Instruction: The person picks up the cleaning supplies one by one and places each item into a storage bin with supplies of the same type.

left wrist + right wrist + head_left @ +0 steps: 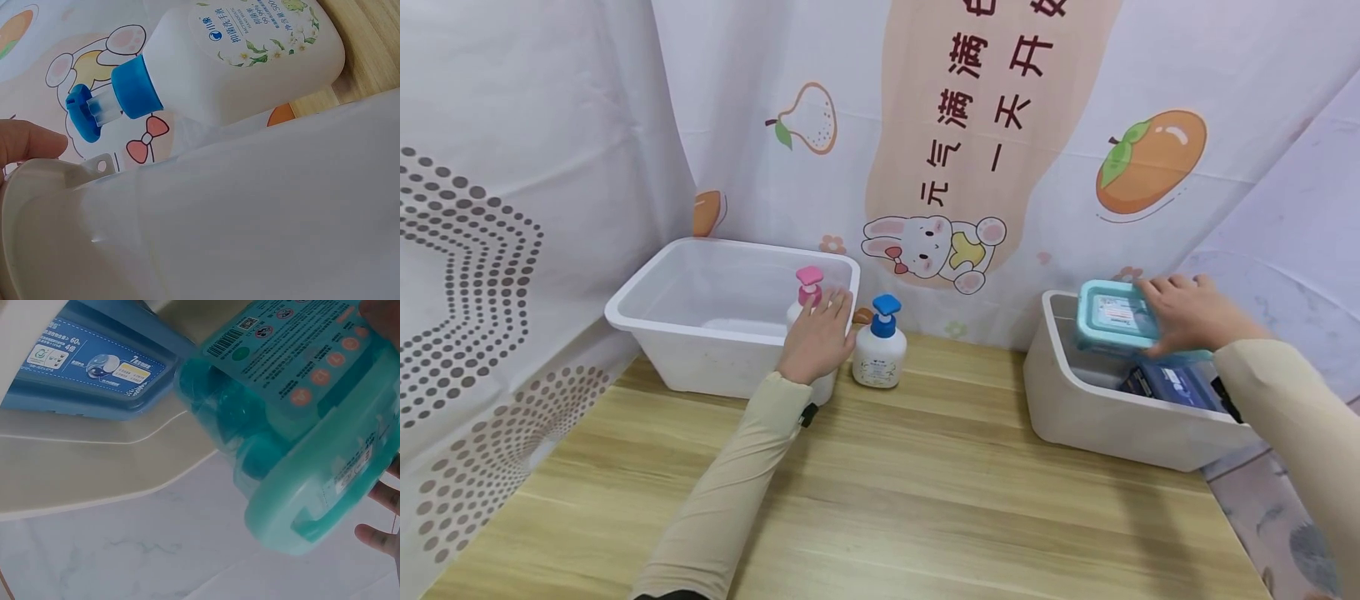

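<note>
On a wood-grain table (925, 500), seen from the wearer's head, two pale bins stand well apart, a hand at each. At the right, the right hand (1198, 315) grips a teal box (1108, 312) with a lighter lid, thumb on one side and fingers spread across the other. The box is over the opening of the right bin (1097, 417); the right wrist view shows rounded, deeper-teal shapes through its clear side (with a barcode on its label). A blue box (94, 369) lies inside that bin.

At the left, the left hand (817, 333) reaches over the near right corner of the left bin (700, 367), its fingers nearly straight and close together. A bottle with a pink pump (809, 292) stands at that end of the bin, partly hidden behind the hand; whether the hand touches it, I cannot tell. Just outside the bin, a white bottle with a blue pump (880, 354) stands upright on the table. Both arms wear beige sleeves. Behind hangs a cloth (1045, 221) printed with fruit, a rabbit and Chinese characters.
</note>
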A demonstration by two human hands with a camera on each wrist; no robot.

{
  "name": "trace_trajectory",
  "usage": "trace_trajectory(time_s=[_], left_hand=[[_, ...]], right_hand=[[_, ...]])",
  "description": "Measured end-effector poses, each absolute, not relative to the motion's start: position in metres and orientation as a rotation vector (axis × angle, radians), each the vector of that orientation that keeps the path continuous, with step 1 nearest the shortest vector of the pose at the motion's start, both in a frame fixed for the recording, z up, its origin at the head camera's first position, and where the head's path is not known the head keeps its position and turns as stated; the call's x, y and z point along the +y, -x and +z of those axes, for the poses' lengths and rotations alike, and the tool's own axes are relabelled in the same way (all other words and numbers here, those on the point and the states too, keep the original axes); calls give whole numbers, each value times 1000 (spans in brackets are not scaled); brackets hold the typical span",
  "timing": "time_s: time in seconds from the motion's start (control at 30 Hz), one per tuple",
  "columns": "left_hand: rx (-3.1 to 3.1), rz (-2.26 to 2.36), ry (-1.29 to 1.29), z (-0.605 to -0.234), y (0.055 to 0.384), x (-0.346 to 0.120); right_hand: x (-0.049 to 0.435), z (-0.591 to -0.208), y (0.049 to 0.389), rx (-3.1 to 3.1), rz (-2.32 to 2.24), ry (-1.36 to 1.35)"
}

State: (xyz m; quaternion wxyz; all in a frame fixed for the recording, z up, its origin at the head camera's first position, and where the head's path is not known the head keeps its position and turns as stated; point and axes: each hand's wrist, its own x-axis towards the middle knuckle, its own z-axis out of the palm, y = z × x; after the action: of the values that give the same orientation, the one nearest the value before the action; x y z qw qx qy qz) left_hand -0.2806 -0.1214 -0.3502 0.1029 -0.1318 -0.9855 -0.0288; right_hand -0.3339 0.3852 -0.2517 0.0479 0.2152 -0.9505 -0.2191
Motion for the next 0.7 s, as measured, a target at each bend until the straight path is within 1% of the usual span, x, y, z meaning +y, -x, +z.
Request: trace_trajectory(time_s=[0.37,0.7], left_hand=[[-2899,-81,398,-348,280,-122],[-2896,-71,393,-349,279,-121]], right_hand=[[378,-261,347,-2887,-717,-729],[372,-273,350,-2912,-693,-743]])
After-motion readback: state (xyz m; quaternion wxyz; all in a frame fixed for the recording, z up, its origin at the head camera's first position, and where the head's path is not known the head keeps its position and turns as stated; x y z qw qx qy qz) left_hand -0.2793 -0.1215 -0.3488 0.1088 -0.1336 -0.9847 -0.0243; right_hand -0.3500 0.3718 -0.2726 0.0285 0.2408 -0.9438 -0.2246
